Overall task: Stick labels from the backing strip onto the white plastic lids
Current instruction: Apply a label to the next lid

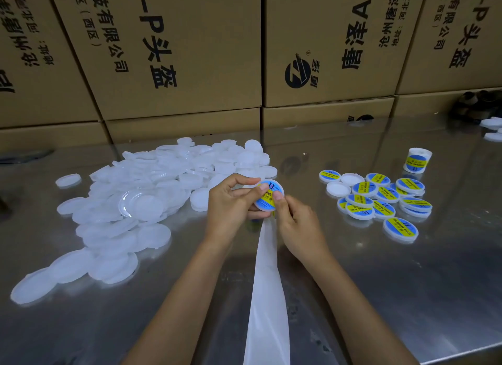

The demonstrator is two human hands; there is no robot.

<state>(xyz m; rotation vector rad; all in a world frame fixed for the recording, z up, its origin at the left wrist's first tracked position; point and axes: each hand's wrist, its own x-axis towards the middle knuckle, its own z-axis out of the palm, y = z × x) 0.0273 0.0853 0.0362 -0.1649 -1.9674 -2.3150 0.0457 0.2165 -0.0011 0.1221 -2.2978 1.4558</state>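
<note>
My left hand (pixel 232 201) grips a white plastic lid (pixel 267 205) above the middle of the steel table, its thumb on the lid's blue and yellow round label (pixel 271 195). My right hand (pixel 297 224) holds the lid's lower right edge, thumb pressing on the label. The white backing strip (pixel 267 288) hangs from under my hands towards the near edge. A big heap of bare white lids (pixel 135 201) lies to the left. Several labelled lids (pixel 380 199) lie in a cluster to the right.
Stacked cardboard boxes (pixel 190 52) wall off the back of the steel table (pixel 407 296). A roll of labels (pixel 417 161) stands at the right rear. A few white lids (pixel 491 128) and a dark object (pixel 475 104) sit at the far right.
</note>
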